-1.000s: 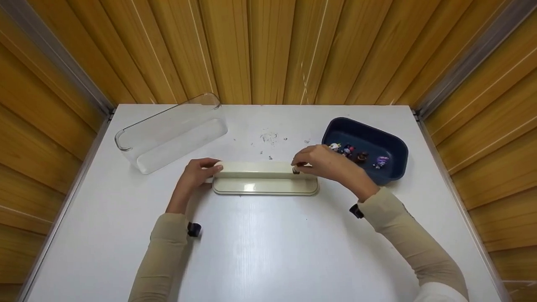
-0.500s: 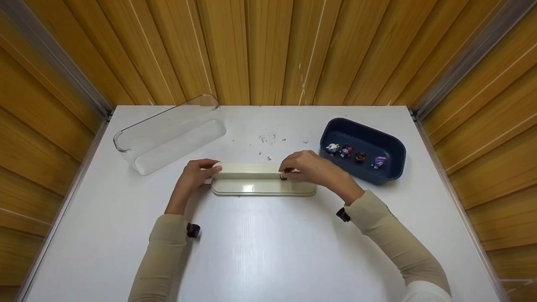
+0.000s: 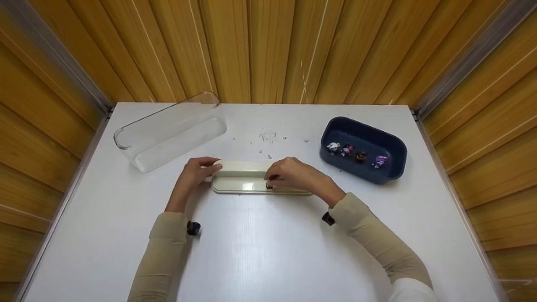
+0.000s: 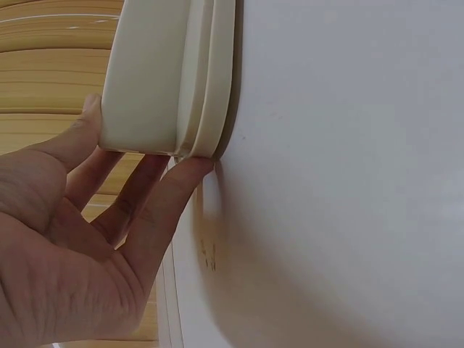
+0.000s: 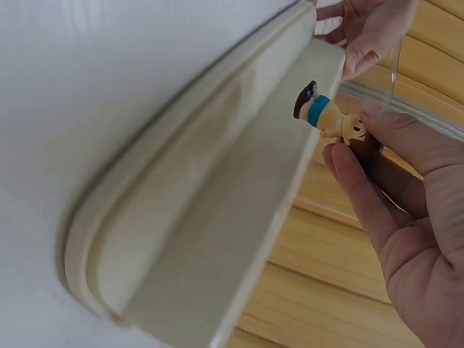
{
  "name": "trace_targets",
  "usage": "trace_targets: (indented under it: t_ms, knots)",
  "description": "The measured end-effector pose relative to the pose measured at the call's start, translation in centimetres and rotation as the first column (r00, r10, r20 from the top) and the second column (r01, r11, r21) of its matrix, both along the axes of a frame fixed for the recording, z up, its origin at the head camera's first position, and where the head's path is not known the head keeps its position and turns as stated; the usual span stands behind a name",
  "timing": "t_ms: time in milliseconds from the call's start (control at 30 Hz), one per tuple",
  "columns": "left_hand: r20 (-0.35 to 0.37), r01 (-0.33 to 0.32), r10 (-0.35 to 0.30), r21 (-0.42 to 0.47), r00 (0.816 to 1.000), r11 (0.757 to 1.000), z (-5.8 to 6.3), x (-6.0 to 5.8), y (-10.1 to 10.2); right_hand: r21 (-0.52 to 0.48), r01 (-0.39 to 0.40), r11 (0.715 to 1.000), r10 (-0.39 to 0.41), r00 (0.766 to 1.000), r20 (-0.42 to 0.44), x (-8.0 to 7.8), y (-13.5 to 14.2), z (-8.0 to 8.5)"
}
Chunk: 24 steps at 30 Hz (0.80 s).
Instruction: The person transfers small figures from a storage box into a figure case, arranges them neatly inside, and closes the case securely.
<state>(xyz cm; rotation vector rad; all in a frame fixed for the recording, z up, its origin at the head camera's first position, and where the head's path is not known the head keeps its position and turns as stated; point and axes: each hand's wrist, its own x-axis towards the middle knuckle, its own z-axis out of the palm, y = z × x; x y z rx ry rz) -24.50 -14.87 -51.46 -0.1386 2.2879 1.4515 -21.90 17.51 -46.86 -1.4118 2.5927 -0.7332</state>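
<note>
A long cream case (image 3: 239, 183) lies in the middle of the white table, a low rimmed base along its front and a raised panel behind. At its left end my left hand (image 3: 195, 174) holds it, thumb on the panel and fingers against the end, as the left wrist view shows the case (image 4: 148, 80) in the hand (image 4: 80, 239). My right hand (image 3: 298, 174) pinches a small toy figurine (image 5: 322, 112) by its brown-haired head, between thumb and fingertips. The figurine has a teal band and dark feet. It hangs over the case's base, feet apart from it.
A dark blue bin (image 3: 396, 165) at the back right contains several small figurines, white, brown and purple among them. A clear bin (image 3: 138, 157) stands at the back left. Dark marks (image 3: 268, 137) spot the table behind the case. Wood-look walls (image 3: 268, 50) surround the table.
My right hand has moved left and slightly nearer along the case, carrying the figurine from its right end toward the middle. The left hand keeps its hold on the left end.
</note>
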Motion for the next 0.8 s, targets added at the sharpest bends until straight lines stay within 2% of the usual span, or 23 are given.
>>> trace_targets:
  t_ms: [200,367,500,800]
  knots:
    - [-0.025,0.013,-0.013,-0.014,1.000,1.000,-0.2,0.1,0.1,-0.005,-0.028,1.000,0.029,0.997,0.068,0.5,-2.1,-1.1]
    - [-0.063,0.023,-0.022,0.014,0.998,1.000,-0.3,0.2,0.1,-0.020,-0.066,0.998,0.067,0.996,0.053,0.5,-3.8,-1.3]
    - [-0.078,0.026,-0.026,0.002,0.997,1.000,-0.4,0.1,0.2,-0.034,-0.074,0.997,0.075,0.997,0.031,0.4,-4.8,-1.2]
    - [-0.030,0.018,-0.019,-0.015,0.999,1.000,-0.2,-0.2,-0.1,-0.085,-0.025,0.996,0.026,0.999,0.018,-0.2,-7.4,-1.6]
